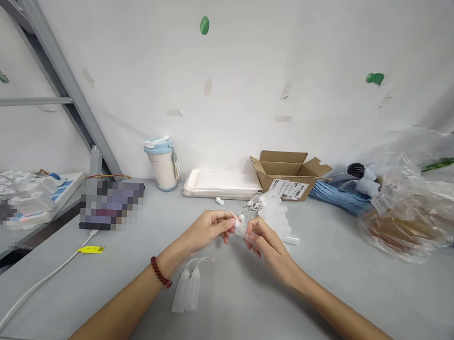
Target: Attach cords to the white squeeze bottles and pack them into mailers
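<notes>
Both my hands meet over the middle of the grey table (243,303). My right hand (263,240) is closed round a small clear plastic bottle (246,234). My left hand (210,229), with a red bead bracelet on its wrist, pinches the bottle's white cap (237,223) at the end. Two finished small squeeze bottles (187,289) with thin bent nozzles lie side by side on the table under my left forearm. A loose pile of more clear bottles and small parts (272,213) lies just behind my hands.
An open cardboard box (289,178), a stack of white trays (220,185) and a blue-lidded cup (162,164) stand along the wall. A large clear plastic bag (415,200) and a blue folded umbrella (340,196) lie at right. A white cable (42,282) with a yellow tag runs at left.
</notes>
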Action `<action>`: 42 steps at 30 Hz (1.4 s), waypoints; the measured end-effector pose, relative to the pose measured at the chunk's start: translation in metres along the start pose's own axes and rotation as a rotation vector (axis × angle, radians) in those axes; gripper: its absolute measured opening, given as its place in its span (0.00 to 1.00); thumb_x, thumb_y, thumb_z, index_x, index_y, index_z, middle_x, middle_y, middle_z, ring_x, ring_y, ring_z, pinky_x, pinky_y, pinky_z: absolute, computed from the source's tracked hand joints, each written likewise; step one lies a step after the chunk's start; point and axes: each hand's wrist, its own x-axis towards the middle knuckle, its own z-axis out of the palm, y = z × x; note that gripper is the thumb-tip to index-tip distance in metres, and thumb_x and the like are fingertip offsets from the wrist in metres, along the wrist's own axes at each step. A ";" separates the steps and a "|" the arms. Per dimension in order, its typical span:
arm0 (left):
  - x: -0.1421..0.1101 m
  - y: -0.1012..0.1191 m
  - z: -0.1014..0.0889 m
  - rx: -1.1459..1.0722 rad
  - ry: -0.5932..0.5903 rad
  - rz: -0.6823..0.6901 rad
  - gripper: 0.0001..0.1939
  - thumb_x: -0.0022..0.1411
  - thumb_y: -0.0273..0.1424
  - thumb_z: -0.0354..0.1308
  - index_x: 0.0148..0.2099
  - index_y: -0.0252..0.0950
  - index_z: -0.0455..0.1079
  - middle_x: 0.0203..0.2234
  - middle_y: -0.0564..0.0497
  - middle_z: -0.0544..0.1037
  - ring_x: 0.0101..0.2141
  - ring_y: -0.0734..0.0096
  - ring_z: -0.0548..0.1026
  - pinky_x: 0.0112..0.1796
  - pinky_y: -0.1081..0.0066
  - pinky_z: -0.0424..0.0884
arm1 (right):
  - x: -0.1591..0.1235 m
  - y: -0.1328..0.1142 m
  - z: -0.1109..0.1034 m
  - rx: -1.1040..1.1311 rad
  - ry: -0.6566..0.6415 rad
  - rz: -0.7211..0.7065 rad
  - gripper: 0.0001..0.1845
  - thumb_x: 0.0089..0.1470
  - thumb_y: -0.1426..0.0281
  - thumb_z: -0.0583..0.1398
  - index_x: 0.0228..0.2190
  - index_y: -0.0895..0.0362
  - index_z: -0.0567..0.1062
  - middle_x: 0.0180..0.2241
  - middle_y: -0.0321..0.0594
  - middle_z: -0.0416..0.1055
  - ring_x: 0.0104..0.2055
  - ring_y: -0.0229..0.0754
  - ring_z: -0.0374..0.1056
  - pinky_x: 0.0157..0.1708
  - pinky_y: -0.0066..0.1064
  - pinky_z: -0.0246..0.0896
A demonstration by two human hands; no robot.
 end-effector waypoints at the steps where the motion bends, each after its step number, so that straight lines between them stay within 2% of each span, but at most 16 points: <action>1: 0.000 0.000 0.000 0.007 -0.002 -0.002 0.15 0.58 0.40 0.56 0.35 0.31 0.72 0.24 0.53 0.68 0.24 0.78 0.66 0.28 0.74 0.64 | 0.000 0.000 0.001 0.049 -0.003 0.021 0.04 0.57 0.68 0.47 0.30 0.54 0.58 0.24 0.31 0.58 0.25 0.35 0.52 0.25 0.27 0.49; 5: 0.000 -0.001 0.001 0.023 0.022 0.000 0.17 0.58 0.42 0.56 0.31 0.31 0.69 0.25 0.52 0.69 0.24 0.77 0.66 0.28 0.74 0.65 | 0.001 0.001 0.004 0.203 0.001 0.094 0.06 0.57 0.64 0.49 0.31 0.54 0.59 0.25 0.32 0.60 0.25 0.34 0.53 0.25 0.27 0.51; 10: 0.002 -0.002 0.000 0.028 0.051 0.035 0.17 0.56 0.43 0.57 0.37 0.32 0.70 0.26 0.50 0.72 0.27 0.74 0.69 0.30 0.72 0.67 | 0.002 -0.002 0.007 0.589 -0.030 0.230 0.10 0.54 0.62 0.56 0.31 0.54 0.60 0.27 0.34 0.63 0.24 0.33 0.54 0.25 0.27 0.52; 13: 0.003 -0.002 -0.002 0.048 0.024 0.043 0.17 0.56 0.43 0.57 0.37 0.32 0.71 0.25 0.50 0.72 0.28 0.73 0.70 0.30 0.72 0.67 | 0.002 -0.005 0.007 0.773 -0.065 0.330 0.12 0.52 0.63 0.59 0.32 0.53 0.60 0.27 0.33 0.62 0.22 0.32 0.52 0.24 0.26 0.50; 16: 0.002 -0.001 -0.004 0.061 -0.020 0.073 0.15 0.57 0.40 0.56 0.39 0.33 0.71 0.29 0.49 0.72 0.31 0.71 0.70 0.30 0.72 0.68 | 0.003 -0.007 0.004 0.854 -0.078 0.387 0.13 0.51 0.64 0.60 0.32 0.53 0.60 0.26 0.32 0.61 0.21 0.30 0.50 0.23 0.25 0.49; 18: 0.001 0.000 -0.004 0.063 -0.024 0.091 0.13 0.56 0.38 0.57 0.40 0.34 0.71 0.31 0.48 0.72 0.32 0.70 0.70 0.31 0.72 0.67 | 0.002 -0.008 0.003 0.852 -0.084 0.386 0.12 0.52 0.64 0.60 0.32 0.53 0.60 0.25 0.32 0.60 0.20 0.30 0.49 0.23 0.24 0.48; 22: -0.001 0.005 0.000 0.086 -0.043 0.102 0.08 0.55 0.32 0.57 0.35 0.33 0.72 0.29 0.49 0.72 0.31 0.71 0.69 0.30 0.72 0.66 | 0.000 -0.010 0.002 0.765 -0.082 0.336 0.10 0.54 0.63 0.58 0.32 0.53 0.61 0.26 0.32 0.61 0.21 0.30 0.49 0.23 0.25 0.48; 25: -0.002 0.006 0.003 0.076 -0.083 0.084 0.10 0.56 0.34 0.56 0.35 0.33 0.73 0.29 0.48 0.73 0.32 0.69 0.69 0.30 0.72 0.67 | 0.000 -0.011 0.002 0.710 -0.058 0.310 0.10 0.53 0.62 0.58 0.31 0.53 0.61 0.27 0.33 0.61 0.21 0.31 0.49 0.23 0.25 0.48; 27: -0.002 0.004 0.004 0.087 -0.026 0.063 0.15 0.58 0.39 0.53 0.33 0.32 0.72 0.27 0.47 0.73 0.29 0.70 0.69 0.29 0.71 0.67 | 0.001 -0.010 0.002 0.686 -0.055 0.309 0.11 0.53 0.62 0.58 0.31 0.53 0.61 0.27 0.33 0.61 0.21 0.31 0.49 0.22 0.25 0.47; 29: -0.001 0.002 0.004 0.122 0.084 0.050 0.19 0.59 0.44 0.52 0.31 0.32 0.71 0.24 0.48 0.72 0.26 0.72 0.68 0.27 0.72 0.66 | 0.001 -0.009 0.002 0.673 -0.062 0.317 0.11 0.53 0.62 0.58 0.31 0.53 0.61 0.26 0.32 0.60 0.21 0.31 0.48 0.22 0.25 0.47; 32: 0.001 0.000 0.004 0.144 0.172 0.057 0.18 0.55 0.44 0.57 0.28 0.32 0.71 0.22 0.51 0.72 0.23 0.75 0.66 0.26 0.74 0.65 | 0.000 -0.008 0.002 0.667 -0.070 0.326 0.10 0.54 0.62 0.57 0.32 0.52 0.60 0.26 0.31 0.60 0.21 0.30 0.48 0.22 0.24 0.46; 38: 0.001 0.003 -0.002 0.078 0.047 0.121 0.11 0.53 0.36 0.61 0.35 0.34 0.75 0.32 0.48 0.75 0.31 0.72 0.69 0.30 0.73 0.68 | 0.000 -0.008 0.001 0.692 -0.075 0.365 0.10 0.55 0.61 0.57 0.34 0.50 0.60 0.23 0.28 0.56 0.20 0.29 0.44 0.22 0.23 0.44; 42: 0.000 0.005 -0.003 0.034 0.035 0.115 0.10 0.53 0.34 0.62 0.36 0.34 0.75 0.37 0.47 0.75 0.35 0.70 0.69 0.35 0.71 0.68 | 0.001 -0.007 0.000 0.682 -0.080 0.358 0.10 0.55 0.60 0.57 0.35 0.50 0.60 0.23 0.28 0.56 0.20 0.29 0.43 0.22 0.23 0.43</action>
